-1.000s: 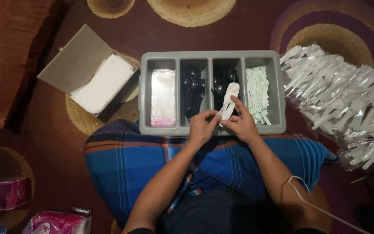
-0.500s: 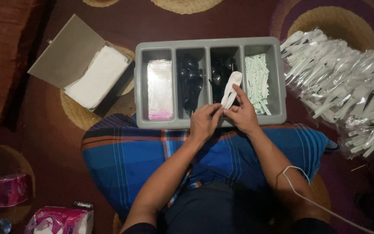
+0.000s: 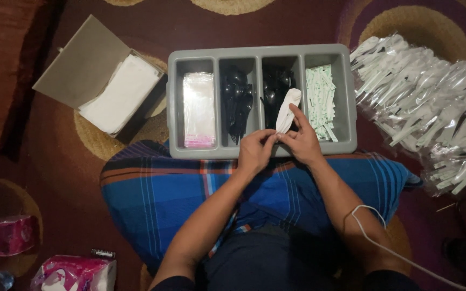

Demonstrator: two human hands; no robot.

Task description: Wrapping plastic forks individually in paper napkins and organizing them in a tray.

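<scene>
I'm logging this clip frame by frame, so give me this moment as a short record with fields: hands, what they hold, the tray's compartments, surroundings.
left hand: left hand pinches the lower end of the white rolled napkin
right hand: right hand grips the same napkin from the other side
tray: grey four-compartment tray
compartments, left to right: clear bags; black cutlery; more black cutlery; pale green sachets
right of tray: pile of wrapped packs
left of tray: open box of white napkins
lap: blue striped cloth
</scene>
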